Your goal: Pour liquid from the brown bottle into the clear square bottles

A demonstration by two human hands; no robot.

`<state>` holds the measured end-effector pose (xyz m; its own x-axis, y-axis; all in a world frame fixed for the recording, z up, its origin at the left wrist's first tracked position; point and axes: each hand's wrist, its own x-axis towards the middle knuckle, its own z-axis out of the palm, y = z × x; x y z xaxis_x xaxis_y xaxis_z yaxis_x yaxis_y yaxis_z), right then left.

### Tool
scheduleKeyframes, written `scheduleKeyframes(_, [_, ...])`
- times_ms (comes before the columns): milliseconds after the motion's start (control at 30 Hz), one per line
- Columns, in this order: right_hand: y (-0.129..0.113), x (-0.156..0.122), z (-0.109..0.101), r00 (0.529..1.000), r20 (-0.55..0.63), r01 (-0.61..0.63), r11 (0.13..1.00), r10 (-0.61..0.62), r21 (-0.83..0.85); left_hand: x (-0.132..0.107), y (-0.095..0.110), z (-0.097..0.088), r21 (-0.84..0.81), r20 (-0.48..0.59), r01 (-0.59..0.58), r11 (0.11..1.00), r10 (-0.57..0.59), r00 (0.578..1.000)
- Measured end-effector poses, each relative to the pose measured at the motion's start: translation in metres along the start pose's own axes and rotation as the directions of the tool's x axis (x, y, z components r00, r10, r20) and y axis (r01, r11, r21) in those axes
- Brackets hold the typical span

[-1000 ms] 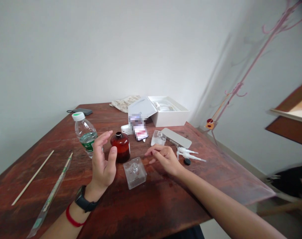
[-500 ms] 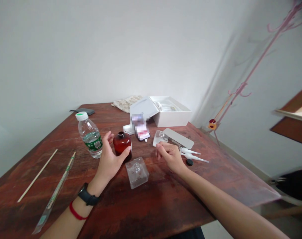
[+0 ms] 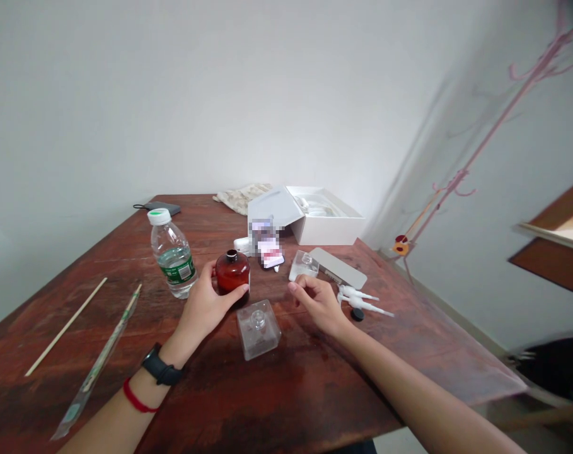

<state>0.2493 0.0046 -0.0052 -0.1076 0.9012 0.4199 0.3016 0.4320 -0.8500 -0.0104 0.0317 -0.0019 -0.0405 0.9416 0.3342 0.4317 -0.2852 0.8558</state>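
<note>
My left hand (image 3: 209, 299) is wrapped round an uncapped amber bottle (image 3: 232, 272) with dark liquid inside, the thumb across its near side. In front of it on the table stands a clear square bottle (image 3: 259, 329) with an open neck. My right hand (image 3: 317, 301) hovers to the right, fingers curled with the thumb against them; what they hold, if anything, is hidden. Just beyond that hand is a second clear square bottle (image 3: 303, 265) with something white in it. White pump heads (image 3: 362, 299) and a black cap (image 3: 357, 314) lie to its right.
A water bottle (image 3: 174, 258) stands left of my left hand. Farther left lie a bare chopstick (image 3: 67, 326) and wrapped chopsticks (image 3: 101, 359). Behind are a phone (image 3: 270, 252), a white box (image 3: 331, 231), a grey slab (image 3: 339, 267) and a cloth (image 3: 241, 198).
My left fingers have closed in round the amber bottle, where they were spread off its far side. My right hand stays near the same spot, its thumb shifted slightly. The view has moved slightly.
</note>
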Motion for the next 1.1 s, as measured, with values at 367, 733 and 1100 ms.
scheduleKeyframes(367, [0.007,-0.001,0.002,0.999,0.019,-0.029,0.985,0.026,0.169,-0.008,0.016,0.002,0.002,-0.069,-0.117,0.993,0.117,0.991])
scheduleKeyframes(733, [0.008,0.0,0.003,0.999,0.01,-0.034,0.986,0.033,0.165,-0.025,0.043,0.002,-0.089,-0.213,-0.296,0.951,0.273,0.938])
scheduleKeyframes(1100, [-0.009,-0.015,0.0,0.971,0.178,0.099,0.947,-0.159,0.304,-0.046,0.061,0.0,-0.375,-0.19,-0.343,0.861,0.29,0.938])
